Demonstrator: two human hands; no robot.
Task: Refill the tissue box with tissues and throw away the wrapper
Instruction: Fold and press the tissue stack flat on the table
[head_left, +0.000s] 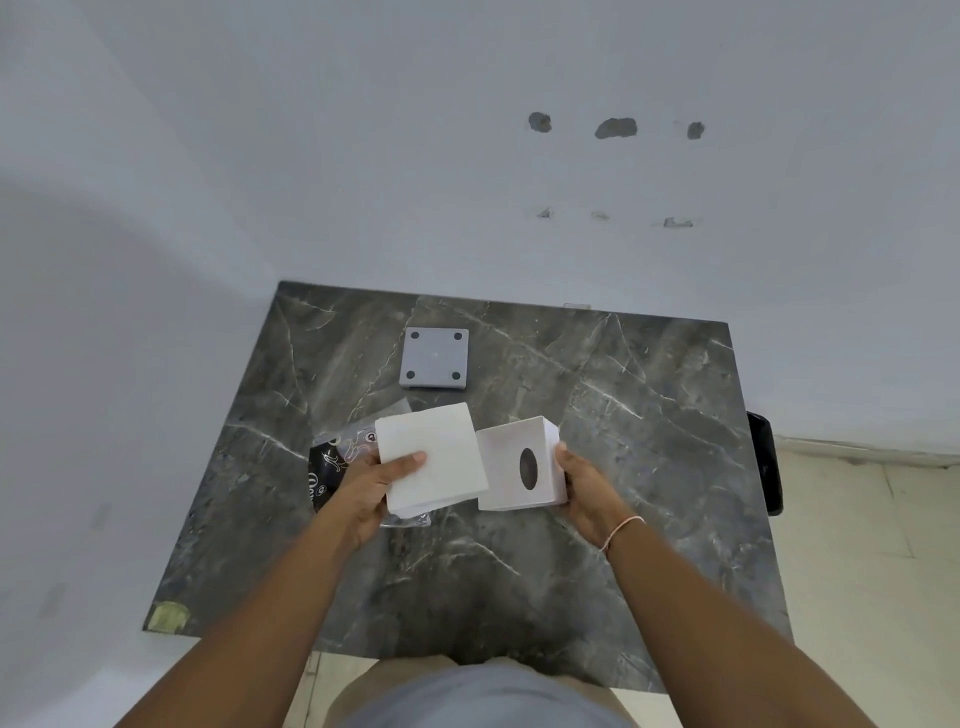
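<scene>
My left hand (376, 483) grips a white stack of tissues (434, 457) above the middle of the dark marble table (623, 415), thumb on top. Right beside it, my right hand (584, 480) holds the white tissue box shell (519, 465) tipped on its side, its open bottom facing the stack and its oval slot showing through the inside. Stack and box are almost touching. The wrapper (335, 460), clear plastic with a black printed part, lies on the table under and left of my left hand, partly hidden.
A grey square base plate (435, 357) with four dark feet lies upturned farther back on the table. A black bin (764, 462) stands on the floor at the table's right edge. White walls close in behind and to the left.
</scene>
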